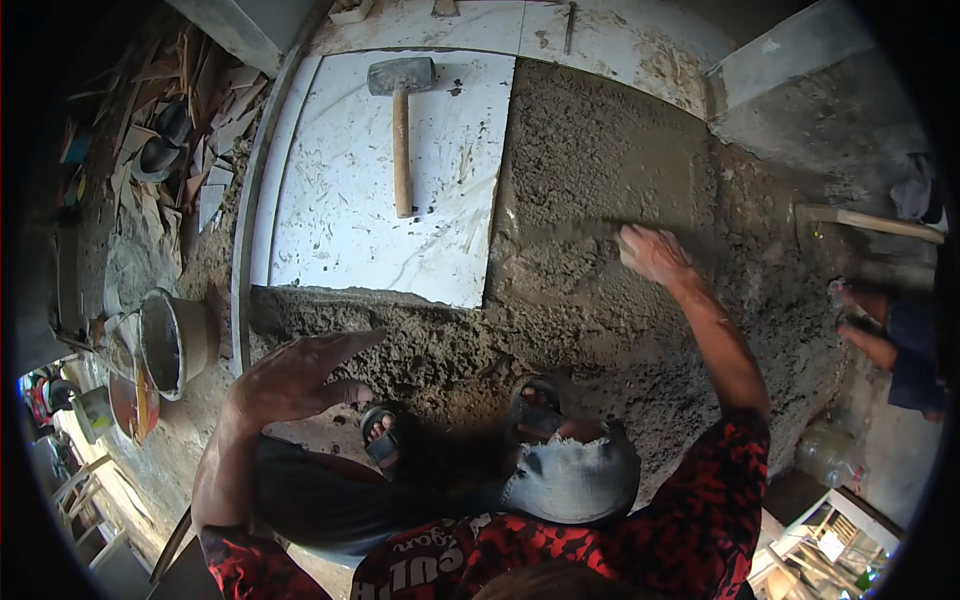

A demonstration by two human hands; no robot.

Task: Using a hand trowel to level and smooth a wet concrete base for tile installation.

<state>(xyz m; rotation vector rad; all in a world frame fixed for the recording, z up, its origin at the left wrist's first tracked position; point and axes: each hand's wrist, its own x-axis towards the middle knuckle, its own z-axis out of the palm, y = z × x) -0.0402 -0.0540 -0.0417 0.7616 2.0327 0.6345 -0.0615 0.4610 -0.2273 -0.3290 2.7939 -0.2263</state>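
My right hand (655,255) is closed round the end of a trowel (575,232), whose flat blade is blurred by motion. The blade lies on a bed of wet grey mortar (610,150) and points left toward a tile. My left hand (300,378) hovers over the near side with its fingers stretched out and nothing in it. Beyond it lies a large white, mortar-smeared tile (340,190), edge to edge with the mortar bed. On that tile rests a mallet (402,76) with a dark head and a wooden handle.
A long straight bar (243,250) borders the tile's left side. Farther left are a mortar-stained bucket (178,343) and a heap of broken scraps (205,170). At the right, another person's feet (865,330) stand near a wooden handle (875,222). A plastic jug (828,455) sits lower right.
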